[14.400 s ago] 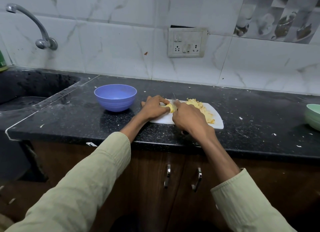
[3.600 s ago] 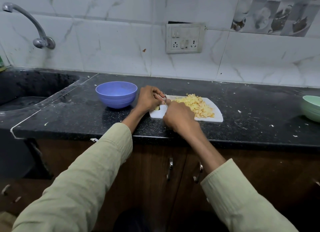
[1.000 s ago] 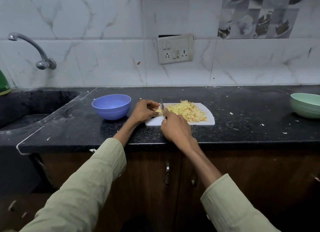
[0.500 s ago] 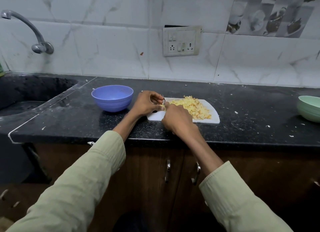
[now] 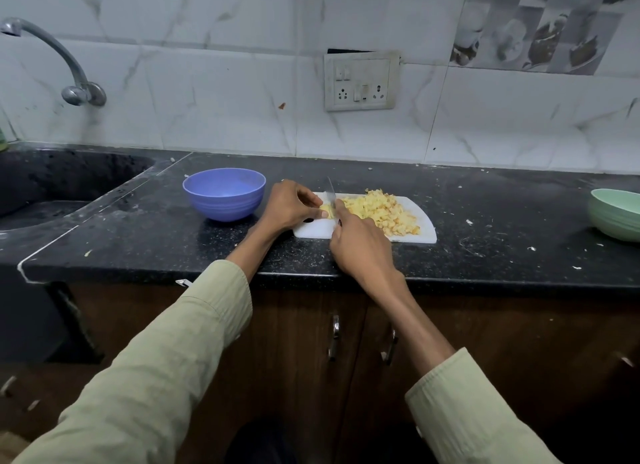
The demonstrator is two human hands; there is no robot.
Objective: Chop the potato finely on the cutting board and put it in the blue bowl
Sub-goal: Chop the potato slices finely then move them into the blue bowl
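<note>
Left fingers (image 5: pixel 311 200) pinching one potato piece (image 5: pixel 327 210), right fingers (image 5: pixel 341 211) gripping one knife (image 5: pixel 331 191), two bowls

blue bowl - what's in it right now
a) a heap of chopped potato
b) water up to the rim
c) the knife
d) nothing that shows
d: the blue bowl shows only its bare inside, while the chopped potato sits heaped on the cutting board and the knife is in the right hand.
</note>
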